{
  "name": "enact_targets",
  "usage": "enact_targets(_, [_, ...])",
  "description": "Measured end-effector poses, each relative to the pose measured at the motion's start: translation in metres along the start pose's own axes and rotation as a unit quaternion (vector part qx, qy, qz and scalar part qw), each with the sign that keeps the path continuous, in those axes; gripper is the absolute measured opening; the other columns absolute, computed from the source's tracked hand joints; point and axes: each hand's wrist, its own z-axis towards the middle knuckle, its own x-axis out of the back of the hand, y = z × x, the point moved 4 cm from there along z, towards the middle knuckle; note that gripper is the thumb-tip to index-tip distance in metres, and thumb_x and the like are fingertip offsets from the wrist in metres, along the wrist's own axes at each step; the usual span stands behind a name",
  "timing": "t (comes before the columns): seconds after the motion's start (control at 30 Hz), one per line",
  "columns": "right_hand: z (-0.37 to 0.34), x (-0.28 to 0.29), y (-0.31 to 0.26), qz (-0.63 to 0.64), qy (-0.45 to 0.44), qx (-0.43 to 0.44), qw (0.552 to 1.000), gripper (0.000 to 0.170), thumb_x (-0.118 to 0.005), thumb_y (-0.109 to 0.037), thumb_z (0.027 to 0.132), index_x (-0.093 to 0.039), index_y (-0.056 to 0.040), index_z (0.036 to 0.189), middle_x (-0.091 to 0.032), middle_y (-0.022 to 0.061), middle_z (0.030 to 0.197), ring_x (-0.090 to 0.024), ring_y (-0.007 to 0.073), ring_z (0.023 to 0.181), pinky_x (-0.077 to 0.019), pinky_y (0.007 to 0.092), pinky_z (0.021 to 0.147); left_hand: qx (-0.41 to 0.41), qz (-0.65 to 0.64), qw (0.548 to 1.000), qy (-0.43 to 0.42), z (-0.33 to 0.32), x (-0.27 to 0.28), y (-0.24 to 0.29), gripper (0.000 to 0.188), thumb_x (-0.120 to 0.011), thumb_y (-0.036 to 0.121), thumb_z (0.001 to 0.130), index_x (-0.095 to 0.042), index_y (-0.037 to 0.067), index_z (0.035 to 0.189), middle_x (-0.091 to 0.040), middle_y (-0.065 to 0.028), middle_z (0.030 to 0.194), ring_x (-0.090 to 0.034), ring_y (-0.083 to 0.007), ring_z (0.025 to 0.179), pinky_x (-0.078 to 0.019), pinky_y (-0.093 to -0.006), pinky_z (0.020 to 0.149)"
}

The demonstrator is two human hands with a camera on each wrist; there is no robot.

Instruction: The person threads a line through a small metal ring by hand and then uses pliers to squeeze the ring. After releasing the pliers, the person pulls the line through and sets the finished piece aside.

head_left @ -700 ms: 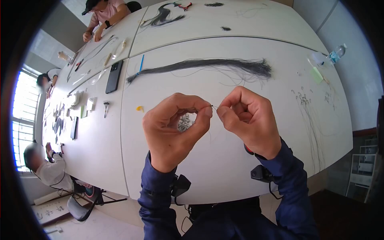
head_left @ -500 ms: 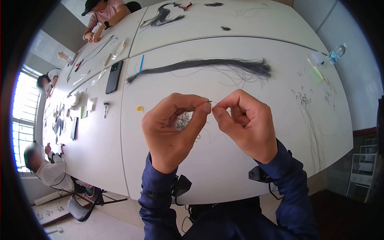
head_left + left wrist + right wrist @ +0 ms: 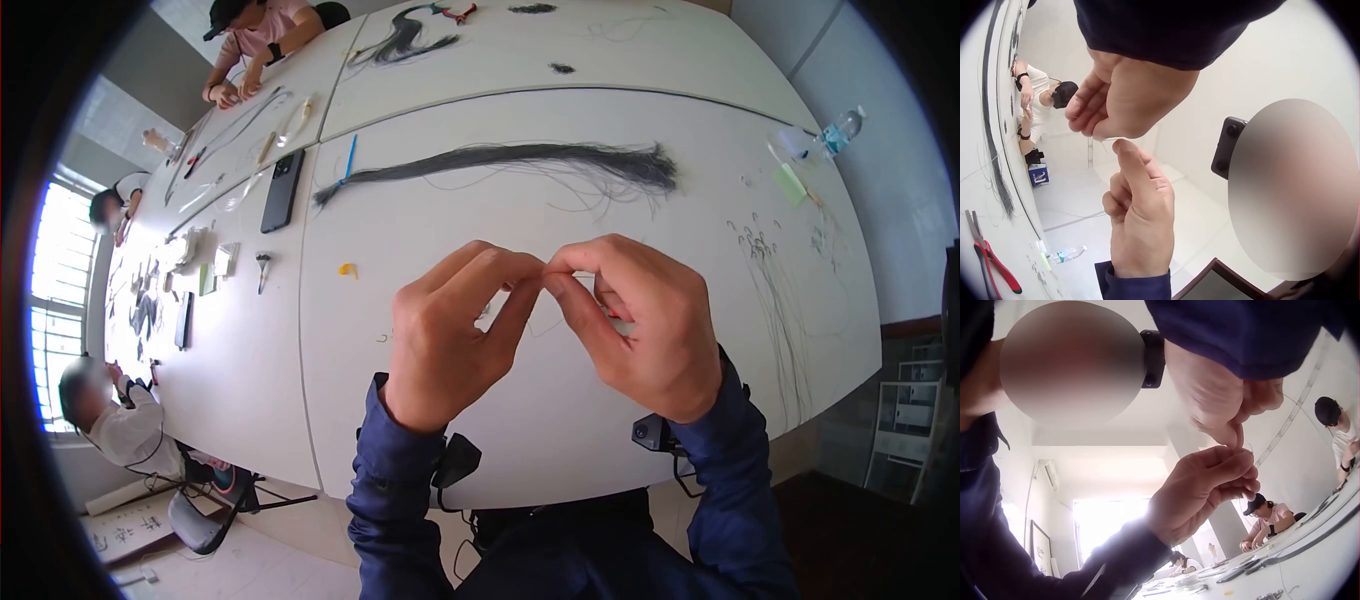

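Thumb and forefinger of my left hand (image 3: 455,335) pinch a small dark fish hook, mostly hidden between the fingertips. My right hand (image 3: 640,320) pinches the thin fishing line, its fingertips meeting the left ones above the table. A strand of the line (image 3: 1302,407) curves away from the fingers in the right wrist view. Beneath the hands, the pile of loose hooks is mostly covered. To the right of the right hand lie several hooks (image 3: 757,245) with long lines tied to them. Red-handled pliers (image 3: 999,269) lie on the table in the left wrist view.
A long bundle of dark line (image 3: 500,155) stretches across the white table (image 3: 420,225) beyond my hands. A yellow bit (image 3: 347,270), a brush (image 3: 263,272) and a phone (image 3: 284,190) are at left. A water bottle (image 3: 843,132) stands far right. Other people sit around the table.
Both hands have shifted right and their fingertips have come together, closing the small gap. The left hand has rolled over, showing more of its back and covering the hook pile.
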Motion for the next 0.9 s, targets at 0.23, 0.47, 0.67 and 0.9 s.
enact_targets(0.23, [0.002,0.0,0.032,0.209,-0.087,-0.184,0.957,0.01,-0.069,-0.013,0.094,-0.068,-0.0028,0.095,-0.037,-0.0043,0.053,-0.03,0.0031,0.05,-0.0252,0.0239,0.049,0.006,-0.072,0.997,-0.036,-0.002,-0.002,0.001,0.014,-0.074,-0.01,0.078,-0.07,0.0,0.088,-0.073,-0.0081,0.081,-0.069,-0.0155,0.073,-0.0524,-0.0263,0.066])
enact_targets(0.47, [0.003,-0.004,0.045,0.302,-0.117,-0.243,0.914,0.018,-0.071,-0.019,0.093,-0.07,-0.0014,0.095,-0.035,-0.0104,0.055,-0.028,0.0008,0.052,-0.0221,0.0237,0.049,0.011,-0.121,0.991,-0.046,-0.002,-0.004,0.002,0.012,-0.073,-0.01,0.08,-0.069,-0.002,0.088,-0.073,-0.0091,0.082,-0.07,-0.0152,0.076,-0.0543,-0.0272,0.07])
enact_targets(0.67, [0.002,0.002,0.044,0.292,-0.121,-0.267,0.91,0.018,-0.072,-0.019,0.091,-0.073,-0.0007,0.095,-0.035,-0.011,0.054,-0.026,0.0002,0.05,-0.0199,0.0233,0.048,0.037,-0.123,0.992,-0.015,-0.002,0.002,-0.002,0.012,-0.072,-0.011,0.081,-0.068,-0.003,0.089,-0.072,-0.0094,0.081,-0.07,-0.015,0.075,-0.0557,-0.0271,0.073])
enact_targets(0.9, [0.002,0.002,0.044,0.302,-0.102,-0.283,0.905,0.018,-0.072,-0.018,0.092,-0.073,-0.0001,0.097,-0.038,-0.0106,0.049,-0.026,-0.0013,0.045,-0.0189,0.0228,0.046,0.062,-0.169,0.984,0.0,-0.002,0.007,-0.003,0.011,-0.071,-0.011,0.082,-0.067,-0.005,0.09,-0.07,-0.0096,0.079,-0.069,-0.0153,0.073,-0.0561,-0.027,0.072])
